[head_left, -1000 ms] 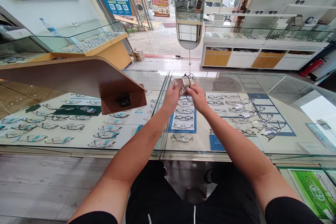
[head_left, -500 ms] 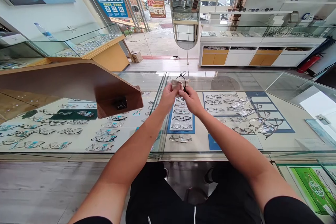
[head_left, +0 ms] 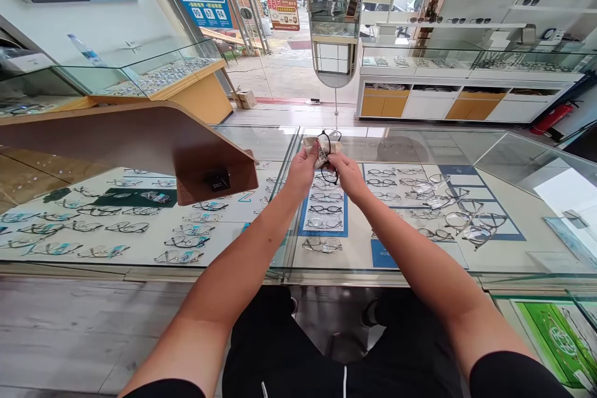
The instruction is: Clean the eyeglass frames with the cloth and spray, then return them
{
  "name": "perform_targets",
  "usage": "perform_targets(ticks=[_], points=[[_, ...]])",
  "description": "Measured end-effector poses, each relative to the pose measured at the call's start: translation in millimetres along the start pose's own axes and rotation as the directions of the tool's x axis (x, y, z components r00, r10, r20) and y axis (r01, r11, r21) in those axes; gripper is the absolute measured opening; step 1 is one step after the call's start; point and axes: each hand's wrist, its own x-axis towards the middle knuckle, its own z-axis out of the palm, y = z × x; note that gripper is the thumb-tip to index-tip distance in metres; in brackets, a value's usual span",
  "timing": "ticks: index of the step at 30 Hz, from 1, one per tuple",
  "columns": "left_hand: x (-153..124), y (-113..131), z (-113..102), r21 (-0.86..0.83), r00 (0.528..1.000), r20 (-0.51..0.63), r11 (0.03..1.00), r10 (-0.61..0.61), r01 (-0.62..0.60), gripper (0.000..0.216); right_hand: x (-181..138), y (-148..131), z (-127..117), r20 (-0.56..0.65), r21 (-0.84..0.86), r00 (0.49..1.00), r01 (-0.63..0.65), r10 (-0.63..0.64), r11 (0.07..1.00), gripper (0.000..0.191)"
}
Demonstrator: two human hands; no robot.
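Note:
Above the glass display counter (head_left: 280, 137), both my hands meet around a pair of black-rimmed eyeglasses (head_left: 329, 174) and a pale cleaning cloth (head_left: 321, 152). My left hand (head_left: 304, 165) is closed on the cloth, which has dark print on it. The glasses are pinched in my right hand (head_left: 346, 171), one rim above the fingers and the other below. Cloth and frame overlap, so whether the cloth touches a lens is hard to tell. Under the glass, directly below, eyeglasses (head_left: 325, 209) lie in a column on a blue-edged tray (head_left: 304, 230).
A brown panel (head_left: 140, 137) juts over the counter at the left. More eyeglasses (head_left: 471, 221) lie under the glass at the right. An oval-bottomed mirror (head_left: 333, 71) stands beyond the counter, and another display case (head_left: 466, 62) is at the back right.
The glasses have turned, and their lower rim now shows below my right fingers. My hands sit slightly farther apart, and printing on the cloth has come into view. The whole view shifted slightly.

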Motion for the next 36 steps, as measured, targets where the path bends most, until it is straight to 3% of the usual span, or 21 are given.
perform_targets(ticks=[3,6,16,24,29,32,36], points=[[-2.4,6.1,2.0,-0.044,0.998,0.059,0.998,-0.029,0.032,0.036,2.2,-0.3,-3.4,0.003,0.038,0.999,-0.032,0.032,0.999,0.050],[-3.5,7.1,2.0,-0.080,0.997,0.080,0.997,-0.015,0.021,0.042,2.0,0.9,-4.4,0.039,0.019,0.999,-0.034,0.033,0.999,0.053],[0.0,0.2,-1.0,-0.118,0.998,-0.032,0.991,-0.060,0.056,0.048,-4.6,-4.0,1.6,0.126,0.022,0.990,0.059,-0.061,0.998,0.040],[-7.2,14.4,2.1,-0.162,0.989,0.113,0.980,-0.096,0.114,0.030,0.3,-3.4,-6.3,0.068,0.057,0.998,-0.022,0.018,0.998,0.046],[-7.2,12.3,7.2,-0.154,0.994,0.043,0.983,-0.099,0.105,0.030,1.1,-4.9,-7.0,0.128,0.028,0.992,0.002,-0.006,1.000,0.042],[-3.5,9.9,5.3,-0.171,0.996,0.006,0.981,-0.092,0.091,0.041,-2.3,-8.6,-3.7,0.155,-0.007,0.987,0.049,-0.047,0.999,0.044],[-1.9,10.2,2.2,-0.162,0.996,0.012,0.982,-0.092,0.093,0.044,-5.2,-10.6,-1.3,0.145,-0.016,0.988,0.060,-0.057,0.998,0.046]])
